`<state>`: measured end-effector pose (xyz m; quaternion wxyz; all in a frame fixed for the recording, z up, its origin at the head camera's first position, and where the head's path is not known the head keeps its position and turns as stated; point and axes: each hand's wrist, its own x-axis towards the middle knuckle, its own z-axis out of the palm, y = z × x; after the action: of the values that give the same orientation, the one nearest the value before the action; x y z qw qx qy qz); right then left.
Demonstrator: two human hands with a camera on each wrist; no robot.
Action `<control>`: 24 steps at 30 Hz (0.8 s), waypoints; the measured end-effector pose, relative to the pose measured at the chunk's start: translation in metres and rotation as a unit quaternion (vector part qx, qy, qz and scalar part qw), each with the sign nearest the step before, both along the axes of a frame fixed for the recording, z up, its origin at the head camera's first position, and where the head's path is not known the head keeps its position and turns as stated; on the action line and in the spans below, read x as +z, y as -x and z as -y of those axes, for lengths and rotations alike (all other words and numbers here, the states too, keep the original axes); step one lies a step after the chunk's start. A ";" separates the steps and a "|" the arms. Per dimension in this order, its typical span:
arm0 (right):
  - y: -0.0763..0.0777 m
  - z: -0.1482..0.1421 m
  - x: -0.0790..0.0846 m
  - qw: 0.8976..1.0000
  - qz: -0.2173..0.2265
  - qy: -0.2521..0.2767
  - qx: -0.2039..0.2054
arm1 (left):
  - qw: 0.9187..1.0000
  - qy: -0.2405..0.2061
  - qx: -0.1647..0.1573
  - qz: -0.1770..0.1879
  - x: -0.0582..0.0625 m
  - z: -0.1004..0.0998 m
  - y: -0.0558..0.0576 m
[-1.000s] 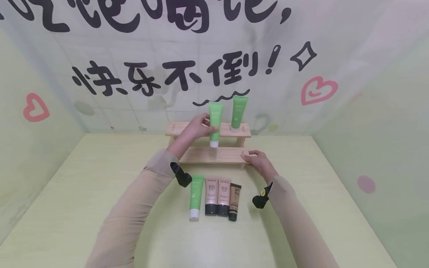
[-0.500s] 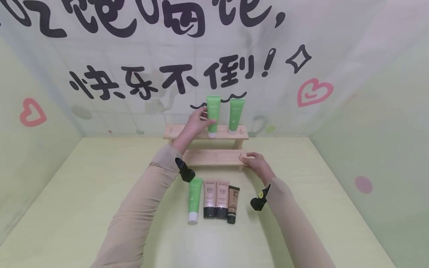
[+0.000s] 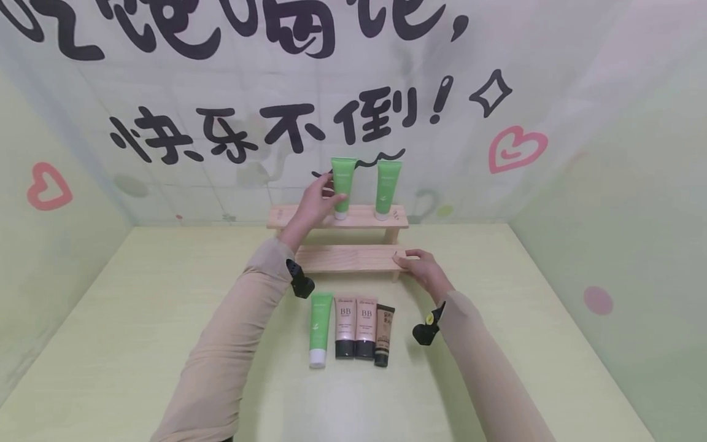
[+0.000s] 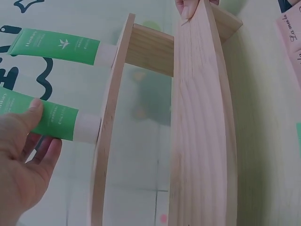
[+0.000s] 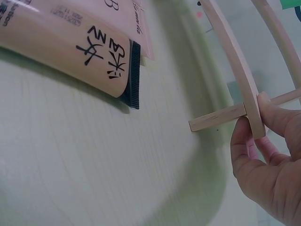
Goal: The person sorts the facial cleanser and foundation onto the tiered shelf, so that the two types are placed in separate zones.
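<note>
My left hand (image 3: 318, 202) grips a green tube (image 3: 343, 178) between thumb and fingers. The tube is upright, its white cap down at the upper tier of a wooden two-step stand (image 3: 353, 258). In the left wrist view the cap (image 4: 88, 128) meets the tier's surface. A second green tube (image 3: 388, 187) stands on its cap to the right on the same tier. My right hand (image 3: 422, 269) pinches the right end of the lower tier; in the right wrist view the thumb is above the board (image 5: 237, 66) and the fingers are curled below it.
Before the stand, a third green tube (image 3: 320, 328), two pink BB tubes (image 3: 345, 325) and a small tan tube (image 3: 384, 334) lie side by side on the pale table (image 3: 193, 270). A lettered wall (image 3: 243, 73) rises close behind the stand.
My left hand has moved the green tube back from in front of the stand onto the upper tier, then slightly left. The right hand keeps its hold on the lower tier.
</note>
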<state>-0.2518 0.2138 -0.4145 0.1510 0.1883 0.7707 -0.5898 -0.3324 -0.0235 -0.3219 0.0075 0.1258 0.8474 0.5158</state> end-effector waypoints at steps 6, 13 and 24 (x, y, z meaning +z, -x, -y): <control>-0.001 -0.002 0.000 1.000 0.002 0.010 -0.002 | 1.000 0.003 -0.021 -0.009 -0.003 -0.002 0.002; 0.001 -0.005 -0.001 1.000 0.004 -0.002 0.001 | 1.000 0.005 -0.016 -0.007 -0.003 -0.004 0.002; 0.002 0.000 -0.001 1.000 0.000 -0.001 0.005 | 1.000 -0.010 -0.013 0.012 -0.008 0.003 0.002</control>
<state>-0.2534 0.2133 -0.4155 0.1538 0.1845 0.7724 -0.5880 -0.3346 -0.0266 -0.3298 0.0228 0.1312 0.8401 0.5258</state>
